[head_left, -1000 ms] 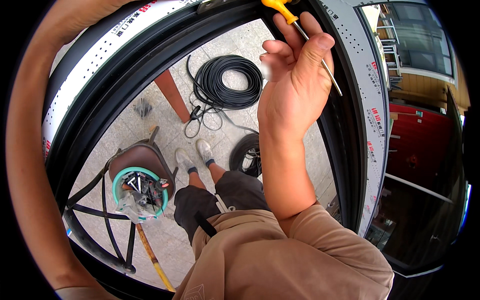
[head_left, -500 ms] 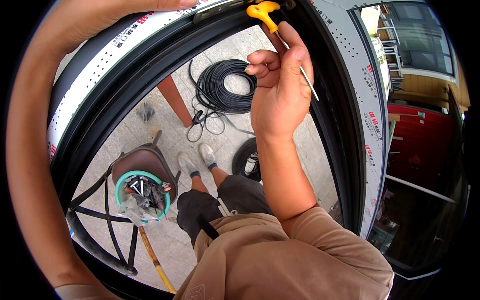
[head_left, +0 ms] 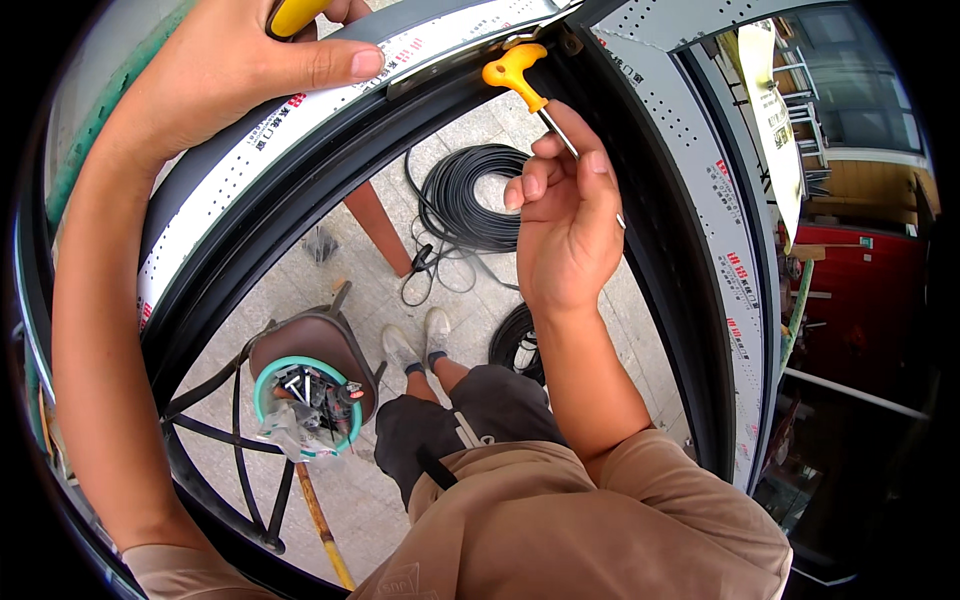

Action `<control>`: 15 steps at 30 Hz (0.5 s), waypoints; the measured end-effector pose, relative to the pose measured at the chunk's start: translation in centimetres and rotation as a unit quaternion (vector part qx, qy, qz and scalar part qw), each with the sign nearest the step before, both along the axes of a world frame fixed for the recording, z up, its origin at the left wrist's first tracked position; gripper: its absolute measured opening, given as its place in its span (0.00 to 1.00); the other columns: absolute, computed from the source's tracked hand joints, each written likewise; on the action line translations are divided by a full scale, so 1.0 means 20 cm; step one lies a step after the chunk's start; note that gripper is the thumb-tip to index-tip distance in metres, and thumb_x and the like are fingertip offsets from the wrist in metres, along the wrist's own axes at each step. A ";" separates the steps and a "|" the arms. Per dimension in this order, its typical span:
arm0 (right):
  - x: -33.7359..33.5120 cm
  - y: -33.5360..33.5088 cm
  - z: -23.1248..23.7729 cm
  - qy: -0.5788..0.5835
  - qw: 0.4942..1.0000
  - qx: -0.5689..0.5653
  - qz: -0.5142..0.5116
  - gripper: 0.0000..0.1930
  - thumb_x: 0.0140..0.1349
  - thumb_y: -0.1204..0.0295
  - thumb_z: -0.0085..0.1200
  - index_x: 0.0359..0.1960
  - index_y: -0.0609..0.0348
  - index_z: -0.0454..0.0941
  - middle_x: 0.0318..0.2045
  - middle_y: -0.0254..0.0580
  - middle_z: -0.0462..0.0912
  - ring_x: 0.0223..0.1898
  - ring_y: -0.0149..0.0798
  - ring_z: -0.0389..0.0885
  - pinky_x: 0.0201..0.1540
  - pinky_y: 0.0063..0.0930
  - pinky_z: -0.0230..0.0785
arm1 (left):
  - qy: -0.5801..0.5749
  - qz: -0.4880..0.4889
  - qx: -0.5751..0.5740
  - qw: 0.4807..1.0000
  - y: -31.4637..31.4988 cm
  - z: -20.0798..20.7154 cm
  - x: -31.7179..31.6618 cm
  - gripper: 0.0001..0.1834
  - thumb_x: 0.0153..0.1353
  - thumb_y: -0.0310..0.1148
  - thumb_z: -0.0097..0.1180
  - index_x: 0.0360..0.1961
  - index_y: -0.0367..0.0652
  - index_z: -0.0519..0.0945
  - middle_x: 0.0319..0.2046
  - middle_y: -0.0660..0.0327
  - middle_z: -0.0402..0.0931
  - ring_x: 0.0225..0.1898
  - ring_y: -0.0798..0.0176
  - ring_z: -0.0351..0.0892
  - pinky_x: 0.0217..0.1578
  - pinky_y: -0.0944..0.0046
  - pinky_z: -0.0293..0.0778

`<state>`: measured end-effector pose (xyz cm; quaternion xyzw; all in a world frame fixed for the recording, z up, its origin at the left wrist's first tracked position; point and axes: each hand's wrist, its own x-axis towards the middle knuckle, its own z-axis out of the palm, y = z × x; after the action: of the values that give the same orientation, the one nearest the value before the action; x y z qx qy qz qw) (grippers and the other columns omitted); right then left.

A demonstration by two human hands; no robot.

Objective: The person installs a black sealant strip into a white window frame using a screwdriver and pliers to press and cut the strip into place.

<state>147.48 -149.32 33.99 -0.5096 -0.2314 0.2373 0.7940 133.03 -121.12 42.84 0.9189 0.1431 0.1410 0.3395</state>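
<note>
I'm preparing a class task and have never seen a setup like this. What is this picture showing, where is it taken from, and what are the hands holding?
No machine here: these are a person's bare hands. A wide fisheye camera worn on the head looks down, so straight edges bend.

The right hand holds a tool with a yellow T-shaped handle and metal shaft. The left hand, over the film-covered frame, grips something yellow and black, too cut off to identify.

Through the frame you see the pale floor, with a black coil on it. A teal-rimmed bucket of assorted parts sits on a brown chair.
</note>
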 end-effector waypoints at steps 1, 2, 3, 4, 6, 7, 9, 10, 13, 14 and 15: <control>-0.02 0.00 0.01 0.016 1.000 0.001 -0.017 0.28 0.90 0.59 0.47 0.76 0.72 0.76 0.51 0.42 0.85 0.38 0.25 0.77 0.41 0.28 0.81 | 0.001 0.002 -0.002 1.000 0.01 -0.01 -0.01 0.38 0.55 0.60 0.85 0.49 0.42 0.78 0.53 0.46 0.88 0.51 0.56 0.90 0.56 0.61 0.83; -0.03 0.00 0.02 0.022 1.000 -0.012 -0.017 0.28 0.90 0.58 0.48 0.75 0.72 0.77 0.48 0.42 0.86 0.36 0.25 0.77 0.41 0.28 0.81 | 0.002 0.003 -0.004 1.000 0.02 -0.03 -0.02 0.37 0.56 0.59 0.85 0.49 0.42 0.78 0.53 0.46 0.88 0.51 0.56 0.90 0.56 0.61 0.83; -0.05 0.00 0.03 0.036 0.998 -0.033 -0.027 0.28 0.90 0.58 0.48 0.75 0.72 0.77 0.46 0.41 0.87 0.35 0.25 0.77 0.40 0.28 0.81 | 0.003 0.002 -0.007 1.000 0.03 -0.04 -0.03 0.36 0.57 0.58 0.85 0.49 0.42 0.78 0.53 0.45 0.88 0.51 0.56 0.90 0.56 0.61 0.83; -0.06 0.00 0.04 0.049 0.997 -0.055 -0.037 0.28 0.90 0.57 0.49 0.75 0.72 0.77 0.44 0.41 0.87 0.34 0.24 0.77 0.40 0.28 0.82 | 0.005 0.004 -0.017 1.000 0.03 -0.05 -0.03 0.36 0.57 0.57 0.85 0.49 0.42 0.79 0.53 0.45 0.88 0.50 0.56 0.90 0.56 0.61 0.83; -0.08 -0.01 0.03 0.103 0.994 -0.035 -0.012 0.30 0.92 0.54 0.45 0.78 0.70 0.73 0.41 0.40 0.88 0.32 0.24 0.77 0.39 0.28 0.81 | 0.004 0.014 -0.033 0.999 0.03 -0.05 -0.04 0.36 0.56 0.57 0.85 0.49 0.42 0.79 0.53 0.45 0.88 0.50 0.56 0.91 0.56 0.61 0.83; -0.08 -0.01 0.03 0.114 0.993 -0.013 0.014 0.31 0.92 0.53 0.44 0.79 0.69 0.72 0.41 0.41 0.88 0.32 0.24 0.77 0.38 0.27 0.81 | 0.006 0.018 -0.029 0.999 0.03 -0.05 -0.04 0.35 0.55 0.56 0.85 0.49 0.43 0.79 0.53 0.44 0.88 0.50 0.55 0.91 0.57 0.60 0.83; -0.08 0.00 0.00 0.118 0.992 -0.003 0.045 0.32 0.93 0.50 0.40 0.81 0.65 0.71 0.42 0.39 0.88 0.32 0.25 0.76 0.38 0.27 0.79 | 0.004 0.016 -0.031 0.999 0.02 -0.04 -0.03 0.35 0.55 0.56 0.85 0.48 0.43 0.79 0.53 0.45 0.88 0.50 0.55 0.90 0.57 0.59 0.83; -0.08 0.00 -0.01 0.135 0.989 0.019 0.053 0.31 0.93 0.50 0.41 0.79 0.63 0.72 0.42 0.38 0.88 0.33 0.25 0.76 0.38 0.28 0.79 | 0.003 0.017 -0.033 0.999 0.01 -0.03 -0.03 0.35 0.55 0.57 0.85 0.48 0.43 0.79 0.53 0.45 0.88 0.51 0.55 0.90 0.58 0.59 0.83; -0.06 0.00 -0.05 0.216 0.971 0.065 0.081 0.29 0.92 0.49 0.42 0.76 0.59 0.76 0.43 0.34 0.87 0.34 0.26 0.76 0.39 0.28 0.77 | -0.015 0.011 -0.046 0.999 0.00 -0.03 -0.04 0.35 0.55 0.57 0.86 0.48 0.43 0.79 0.52 0.46 0.88 0.51 0.55 0.89 0.59 0.60 0.81; -0.05 0.00 -0.06 0.252 0.960 0.077 0.094 0.28 0.92 0.49 0.43 0.75 0.57 0.77 0.43 0.33 0.87 0.35 0.26 0.76 0.39 0.28 0.77 | -0.008 0.009 -0.044 0.999 0.00 -0.03 -0.05 0.35 0.55 0.57 0.86 0.48 0.43 0.79 0.52 0.47 0.87 0.51 0.56 0.88 0.59 0.60 0.81; -0.05 0.00 -0.07 0.288 0.947 0.090 0.107 0.27 0.92 0.48 0.43 0.74 0.56 0.77 0.43 0.32 0.87 0.35 0.27 0.76 0.39 0.28 0.77 | -0.001 0.007 -0.042 0.999 0.01 -0.03 -0.05 0.35 0.55 0.57 0.85 0.47 0.43 0.79 0.52 0.47 0.87 0.52 0.56 0.88 0.58 0.60 0.80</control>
<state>146.54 -149.23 32.53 -0.3184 -0.0664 0.4362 0.8390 132.01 -120.88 42.19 0.9025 0.1554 0.1382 0.3770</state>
